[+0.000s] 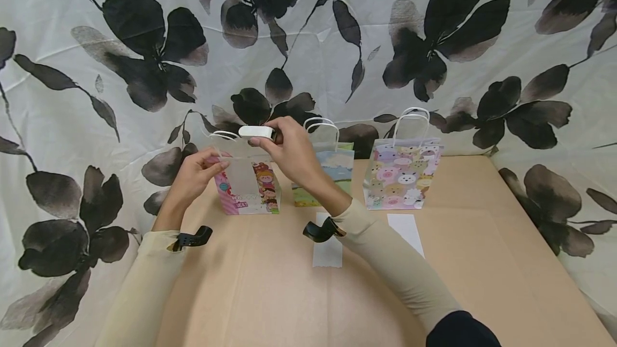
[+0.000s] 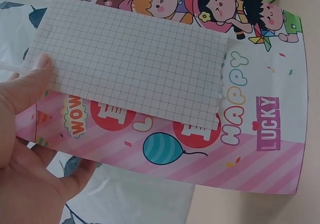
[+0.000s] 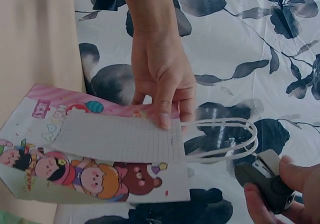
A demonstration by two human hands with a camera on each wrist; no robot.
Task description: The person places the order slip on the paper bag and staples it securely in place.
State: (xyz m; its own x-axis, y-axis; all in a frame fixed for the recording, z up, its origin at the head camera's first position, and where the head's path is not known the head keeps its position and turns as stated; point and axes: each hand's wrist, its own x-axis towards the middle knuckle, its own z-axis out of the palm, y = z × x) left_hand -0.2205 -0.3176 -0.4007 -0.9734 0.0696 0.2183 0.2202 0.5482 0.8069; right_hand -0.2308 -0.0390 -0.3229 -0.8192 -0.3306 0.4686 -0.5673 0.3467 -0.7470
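Note:
My left hand (image 1: 192, 178) pinches the top edge of a pink and white paper gift bag (image 1: 267, 189) together with a slip of grid paper (image 2: 135, 64). The slip lies flat over the bag's printed front, with the thumb on its upper end and the other fingers behind the bag. Cartoon children and a bear (image 3: 137, 178) show beside the paper. In my right hand (image 1: 295, 154) is a small white and dark stapler (image 3: 270, 181), gripped between thumb and fingers. It is just above the bag's top, close to the white looped handles (image 3: 225, 121).
A landscape-print bag (image 1: 337, 166) stands behind my right forearm, and an animal-print bag (image 1: 400, 175) to its right. Two white paper slips (image 1: 328, 253) lie on the tan table (image 1: 270, 293) in front of them. Floral cloth (image 1: 332, 58) hangs behind the table.

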